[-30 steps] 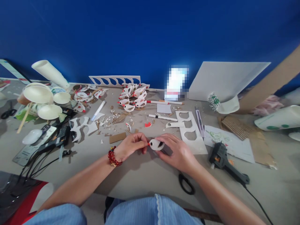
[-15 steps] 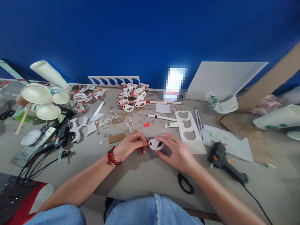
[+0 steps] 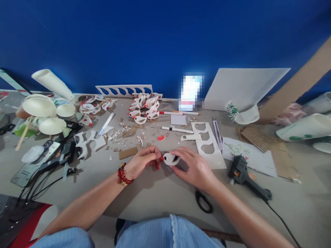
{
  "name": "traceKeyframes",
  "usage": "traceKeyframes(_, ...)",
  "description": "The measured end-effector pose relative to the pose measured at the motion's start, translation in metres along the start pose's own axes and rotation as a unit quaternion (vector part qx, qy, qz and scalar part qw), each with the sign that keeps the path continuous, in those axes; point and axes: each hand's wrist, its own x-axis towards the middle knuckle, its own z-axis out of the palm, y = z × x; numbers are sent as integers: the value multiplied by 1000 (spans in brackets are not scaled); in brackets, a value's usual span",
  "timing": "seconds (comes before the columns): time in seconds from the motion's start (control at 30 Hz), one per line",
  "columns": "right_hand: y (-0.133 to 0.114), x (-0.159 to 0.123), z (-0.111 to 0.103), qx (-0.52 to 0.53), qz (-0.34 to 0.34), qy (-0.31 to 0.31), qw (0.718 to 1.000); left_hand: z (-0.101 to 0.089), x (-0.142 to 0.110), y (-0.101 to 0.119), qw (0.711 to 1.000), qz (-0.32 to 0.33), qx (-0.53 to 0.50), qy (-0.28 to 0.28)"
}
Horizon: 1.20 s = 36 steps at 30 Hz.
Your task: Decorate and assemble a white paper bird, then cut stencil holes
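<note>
A small white paper bird [image 3: 169,159] with a black eye, a dark wing mark and a red beak is between my hands, just above the table. My right hand [image 3: 196,168] grips its body from the right, thumb below and fingers over the top. At the bird's red beak, my left hand [image 3: 148,159] is closed in a pinch, the fingertips partly hidden. Just beyond my left hand lies a strip of brown cardboard [image 3: 128,153]. Several similar finished birds [image 3: 140,119] stand grouped farther back, and a red paper scrap [image 3: 161,137] lies ahead.
Right of my hands are a cut-out white card [image 3: 214,155], a hot glue gun [image 3: 241,170] and a utility knife [image 3: 217,132]. Scissors handles [image 3: 204,202] lie near the front edge. On the left sit another glue gun [image 3: 68,151], cables and paper cups [image 3: 53,126]. A blue wall [image 3: 165,41] stands behind.
The view has shifted slightly. Both hands keep the bird in nearly the same place, and the left fingertips remain at its beak.
</note>
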Motion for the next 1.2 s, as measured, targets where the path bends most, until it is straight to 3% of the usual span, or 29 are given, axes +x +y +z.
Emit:
traceKeyframes(0.27,-1,0,1,-8,-5,3,1000,4,1,-4,998,22,57,19)
traceKeyframes(1.2,0,-1,6,-39,-16,19,999,11,0,-8,994,54,77,63)
